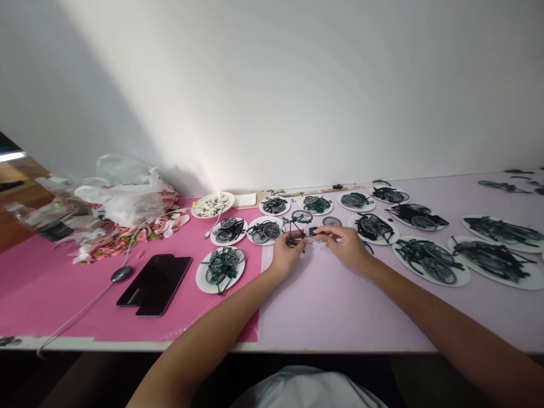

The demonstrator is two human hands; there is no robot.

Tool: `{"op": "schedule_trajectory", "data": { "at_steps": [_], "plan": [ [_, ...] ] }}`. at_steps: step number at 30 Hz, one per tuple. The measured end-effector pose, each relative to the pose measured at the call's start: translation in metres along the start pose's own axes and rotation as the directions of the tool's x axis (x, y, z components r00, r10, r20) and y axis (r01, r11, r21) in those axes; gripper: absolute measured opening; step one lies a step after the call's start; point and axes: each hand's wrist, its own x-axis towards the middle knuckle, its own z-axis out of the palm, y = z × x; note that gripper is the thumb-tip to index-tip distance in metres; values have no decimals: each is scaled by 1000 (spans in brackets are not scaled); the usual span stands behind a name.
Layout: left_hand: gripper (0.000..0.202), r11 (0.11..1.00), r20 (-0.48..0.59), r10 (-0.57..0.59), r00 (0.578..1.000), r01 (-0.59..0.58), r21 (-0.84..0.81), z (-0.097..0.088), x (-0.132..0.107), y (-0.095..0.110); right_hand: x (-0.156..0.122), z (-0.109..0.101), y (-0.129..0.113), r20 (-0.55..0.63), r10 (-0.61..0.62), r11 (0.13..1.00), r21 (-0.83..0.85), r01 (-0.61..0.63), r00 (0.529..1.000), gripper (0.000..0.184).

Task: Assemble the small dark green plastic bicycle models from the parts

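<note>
Near the middle of the table, my left hand [285, 255] is closed round a dark toy bicycle frame [293, 226]. A spoked wheel [302, 216] shows just above it; whether it is fixed to the frame or lies behind it I cannot tell. Close by on the right, my right hand [346, 245] pinches a small dark green part [313, 231] between thumb and fingers. A loose grey spoked wheel [332, 221] lies just beyond the right fingers. Plates of dark bicycle parts surround both hands, among them a plate [264, 239] on the left and another plate [395, 238] on the right.
Two dark phones [155, 286] lie at left, beside a cable with a grey oval piece [122, 274]. Behind them are pink petals [127, 238] and a white plastic bag [127, 192]. A plate of pale pieces [212, 205] sits by the wall [297, 96].
</note>
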Motion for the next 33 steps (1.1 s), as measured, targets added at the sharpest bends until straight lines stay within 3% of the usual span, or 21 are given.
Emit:
{"op": "schedule_trajectory", "data": {
  "at_steps": [17,24,28,33],
  "plan": [
    [34,1000,10,-25,1000,25,0,0,1,-1,1,0,-1,24,-65,998,-19,66,998,16],
    [35,998,-2,29,1000,-29,50,0,2,-6,4,-4,-7,67,-255,957,-127,261,965,23],
    [37,993,-17,91,996,-90,71,1,3,-10,5,-6,-7,69,-265,939,-210,274,962,25],
    [31,991,3,85,996,-85,106,1,2,-11,4,-9,-7,84,-260,909,-316,273,962,27]
  ]
}}
